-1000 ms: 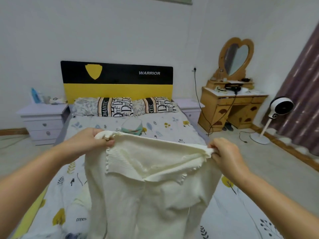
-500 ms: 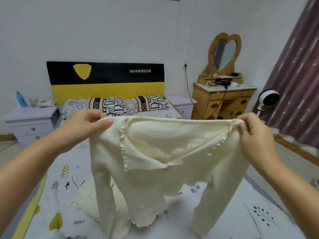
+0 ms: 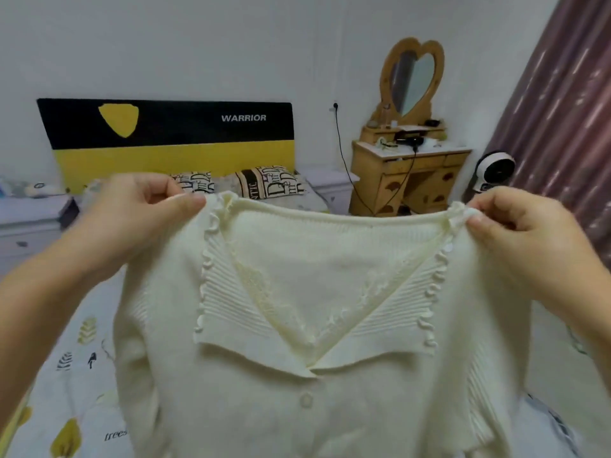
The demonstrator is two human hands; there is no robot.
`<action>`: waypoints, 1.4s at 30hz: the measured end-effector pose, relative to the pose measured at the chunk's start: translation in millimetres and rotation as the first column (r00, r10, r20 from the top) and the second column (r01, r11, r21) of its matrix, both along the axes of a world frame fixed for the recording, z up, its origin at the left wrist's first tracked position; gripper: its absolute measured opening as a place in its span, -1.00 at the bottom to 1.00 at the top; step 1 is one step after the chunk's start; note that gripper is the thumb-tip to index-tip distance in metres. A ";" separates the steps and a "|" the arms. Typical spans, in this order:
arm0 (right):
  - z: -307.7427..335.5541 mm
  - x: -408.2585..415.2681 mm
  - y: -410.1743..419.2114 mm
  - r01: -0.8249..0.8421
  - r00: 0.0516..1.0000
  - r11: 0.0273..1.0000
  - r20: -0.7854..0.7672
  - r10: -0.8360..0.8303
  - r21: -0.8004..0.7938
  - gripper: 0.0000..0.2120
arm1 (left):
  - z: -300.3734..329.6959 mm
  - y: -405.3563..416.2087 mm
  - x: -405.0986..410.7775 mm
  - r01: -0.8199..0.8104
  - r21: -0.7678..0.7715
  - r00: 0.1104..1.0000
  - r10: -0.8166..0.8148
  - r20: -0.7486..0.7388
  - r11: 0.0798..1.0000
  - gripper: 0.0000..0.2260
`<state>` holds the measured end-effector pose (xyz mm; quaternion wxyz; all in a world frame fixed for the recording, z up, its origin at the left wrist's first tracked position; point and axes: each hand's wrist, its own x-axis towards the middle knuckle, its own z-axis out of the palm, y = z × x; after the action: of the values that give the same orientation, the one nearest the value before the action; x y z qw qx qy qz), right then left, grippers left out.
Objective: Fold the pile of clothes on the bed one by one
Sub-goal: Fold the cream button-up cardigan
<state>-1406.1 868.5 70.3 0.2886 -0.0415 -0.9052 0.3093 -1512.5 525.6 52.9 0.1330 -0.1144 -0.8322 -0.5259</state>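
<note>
Hands (image 3: 330,223), cardigan (image 3: 317,375) upright, collar topmost.

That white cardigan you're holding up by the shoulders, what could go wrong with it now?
1. Only the fingertips of the left hand and right hand pinch the cream knit cardigan at its shoulders, so one corner might slip and it could drop crooked.
2. The knit is pulled tight between the hands, so the neckline could stretch.
3. The wide frilled collar hangs loose and may crease if laid on the bed unsmoothed.
</note>
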 end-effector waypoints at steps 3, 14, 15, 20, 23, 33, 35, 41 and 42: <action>-73.8 -28.0 17.5 -0.004 0.969 0.999 0.245 0.012 -0.034 -0.84 | -71.2 25.5 -22.1 0.025 -0.175 0.989 0.002 0.151 0.984 -0.73; -309.2 -111.8 65.7 0.067 0.812 0.980 0.581 0.056 -0.187 -0.86 | -297.7 110.9 -85.6 0.141 -0.387 0.860 0.081 0.504 0.911 -0.82; -324.0 -120.7 70.4 0.069 0.804 0.979 0.591 0.059 -0.192 -0.87 | -311.4 116.7 -93.1 0.110 -0.391 0.861 0.109 0.497 0.914 -0.76; -384.0 -178.7 98.1 0.071 0.799 0.982 0.599 0.051 -0.178 -0.92 | -365.9 152.1 -138.3 0.002 -0.419 0.885 0.194 0.424 0.908 -0.68; -415.2 -218.0 111.5 0.093 0.831 0.973 0.555 0.040 -0.210 -0.95 | -394.3 172.0 -174.8 -0.067 -0.428 0.898 0.242 0.367 0.901 -0.75; -564.2 -246.4 116.9 0.177 0.481 0.979 0.858 -0.179 0.105 -0.48 | -544.2 170.7 -217.4 0.144 -0.576 0.735 0.303 0.606 0.804 -0.49; -577.8 -246.0 115.2 0.246 0.465 0.961 0.854 -0.235 0.130 -0.46 | -552.8 173.3 -219.0 0.156 -0.711 0.786 0.351 0.510 0.686 -0.52; -585.8 -261.6 132.8 0.194 0.626 0.961 0.730 -0.275 0.196 -0.77 | -559.7 170.2 -237.0 -0.061 -0.706 0.906 0.336 0.258 0.706 -0.91; -582.8 -267.0 139.9 0.189 0.663 0.958 0.692 -0.287 0.217 -0.76 | -557.4 164.4 -244.6 -0.159 -0.706 0.903 0.391 0.179 0.690 -0.92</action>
<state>-1673.1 1008.4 -512.5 -0.0468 -0.2583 -0.9498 0.1703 -1757.1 690.0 -504.5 0.0258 0.0588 -0.9830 -0.1722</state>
